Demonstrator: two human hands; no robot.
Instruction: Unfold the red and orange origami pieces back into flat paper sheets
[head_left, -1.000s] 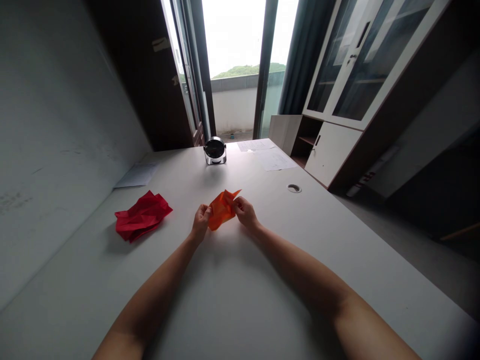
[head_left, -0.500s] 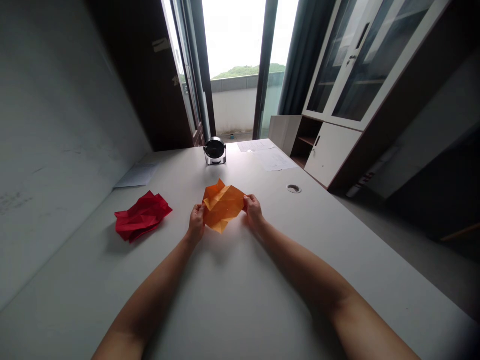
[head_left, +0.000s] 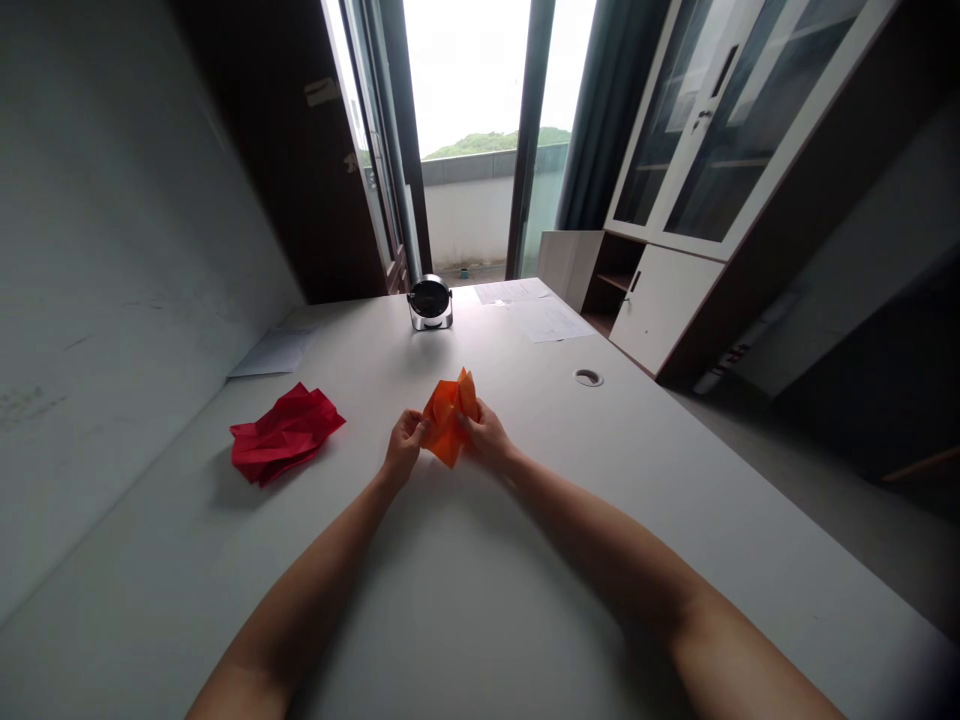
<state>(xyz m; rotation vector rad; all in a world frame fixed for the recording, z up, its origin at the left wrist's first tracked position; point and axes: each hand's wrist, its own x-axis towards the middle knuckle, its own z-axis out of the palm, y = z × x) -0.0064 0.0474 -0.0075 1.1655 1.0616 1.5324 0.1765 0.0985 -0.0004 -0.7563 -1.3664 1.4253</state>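
A creased orange paper (head_left: pixel 448 418) is pinched between both of my hands just above the white table (head_left: pixel 480 560). My left hand (head_left: pixel 403 448) grips its left edge with closed fingers. My right hand (head_left: pixel 487 437) holds the right side, fingers closed on the sheet. The paper is bunched into a narrow, upright fold between them. A crumpled red paper (head_left: pixel 283 432) lies on the table to the left, apart from my hands.
A small round black and silver device (head_left: pixel 430 301) stands at the far end of the table. White sheets (head_left: pixel 546 318) lie at the far right, another sheet (head_left: pixel 274 351) by the left wall. A cable hole (head_left: pixel 588 377) is right of my hands.
Half a second ago the orange paper was spread wide between my hands; now my hands have come together and the sheet is folded up narrow.
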